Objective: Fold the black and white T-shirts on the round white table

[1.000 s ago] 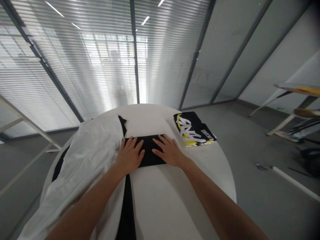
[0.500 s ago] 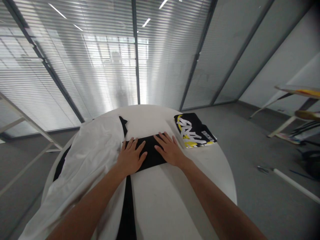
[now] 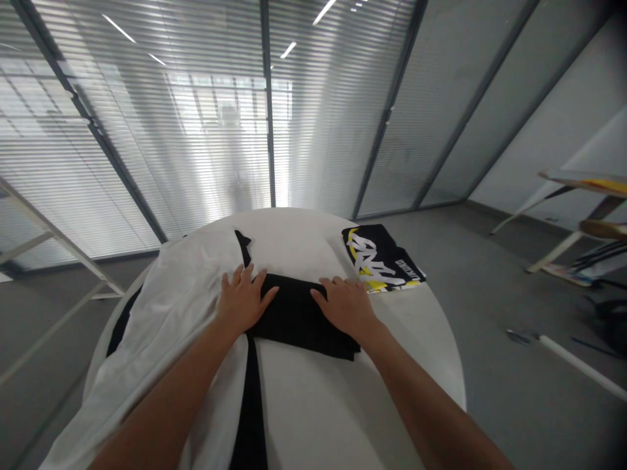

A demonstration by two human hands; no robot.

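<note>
Right end swung toward six o'clock, the folded black cloth (image 3: 298, 320) lies on the bench (image 3: 313, 408) under a spread left hand (image 3: 239, 303) and curled right hand (image 3: 349, 305), its grip unclear. Straightening seems underway, needing even pressure next; printed cloth (image 3: 375, 258) at two o'clock.

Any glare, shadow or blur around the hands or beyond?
Head view: bright glare on the blinds; head view: faint shadow on the table beside the right forearm; head view: left hand and right hand legible, black cloth shows little detail; head view: dark item at right edge blurred.
</note>
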